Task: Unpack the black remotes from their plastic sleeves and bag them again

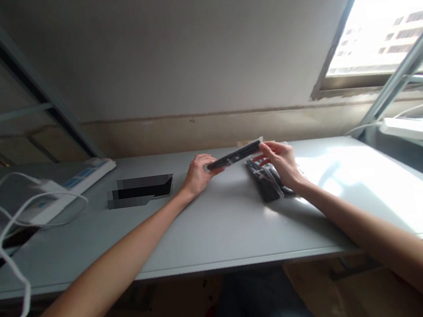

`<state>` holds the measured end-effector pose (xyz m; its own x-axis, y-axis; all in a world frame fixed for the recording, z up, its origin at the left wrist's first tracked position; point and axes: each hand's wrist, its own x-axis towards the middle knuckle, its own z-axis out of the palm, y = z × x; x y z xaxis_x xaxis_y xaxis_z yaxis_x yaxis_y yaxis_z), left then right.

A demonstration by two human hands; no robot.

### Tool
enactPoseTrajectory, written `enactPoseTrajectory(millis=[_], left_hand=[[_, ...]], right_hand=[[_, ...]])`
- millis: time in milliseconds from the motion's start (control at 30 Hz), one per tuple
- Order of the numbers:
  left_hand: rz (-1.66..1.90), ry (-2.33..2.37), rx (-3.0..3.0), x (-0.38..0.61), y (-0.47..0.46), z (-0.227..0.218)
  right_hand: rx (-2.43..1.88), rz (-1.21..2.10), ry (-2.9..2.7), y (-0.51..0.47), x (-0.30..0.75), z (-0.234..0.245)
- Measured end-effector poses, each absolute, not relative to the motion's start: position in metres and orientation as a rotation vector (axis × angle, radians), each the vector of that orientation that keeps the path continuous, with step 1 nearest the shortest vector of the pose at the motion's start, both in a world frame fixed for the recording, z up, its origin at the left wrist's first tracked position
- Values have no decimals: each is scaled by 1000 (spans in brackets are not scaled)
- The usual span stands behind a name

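A slim, dark, flat item in clear plastic wrap (236, 155) is held above the desk, tilted with its right end higher. My left hand (200, 173) is closed on its left end, thumb in front. The fingers of my right hand (281, 159) pinch its upper right end, where a corner of plastic sticks up. Small pale marks show on the dark face, too small to read. Beneath my right hand lie more dark items in clear plastic (266, 182) on the desk, partly hidden by that hand.
On the white desk (205, 236), a dark flat device (164, 187), partly pixelated, lies left of my hands. A white power strip (93, 170) with looping white cables (11, 255) stands at far left. Another white power strip (404, 132) is at right. Metal frame posts flank the desk.
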<state>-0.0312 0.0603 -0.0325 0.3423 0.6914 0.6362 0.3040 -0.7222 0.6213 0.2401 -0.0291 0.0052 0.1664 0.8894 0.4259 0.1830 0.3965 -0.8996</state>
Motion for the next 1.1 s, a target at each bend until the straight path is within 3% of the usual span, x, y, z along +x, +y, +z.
enactPoseTrajectory(millis=[233,467,700,900,1100], left_hand=[[1249,1007,2093,-28,53,-28],[1201,824,1656,-25,49,-14],[1118,826,1321,-29,53,-17],[1262,730,916,-30,60,-17],[1227,670,851,-30,52,-14]], right_hand=[[-1075,562,-1412,-15,244,7],[-1135,643,-1253,14,259,22],[-1255,607,-1407,42,263,62],[-1242,684,-1606,64,251,95],[-1298,743,-1867,77,241,141]])
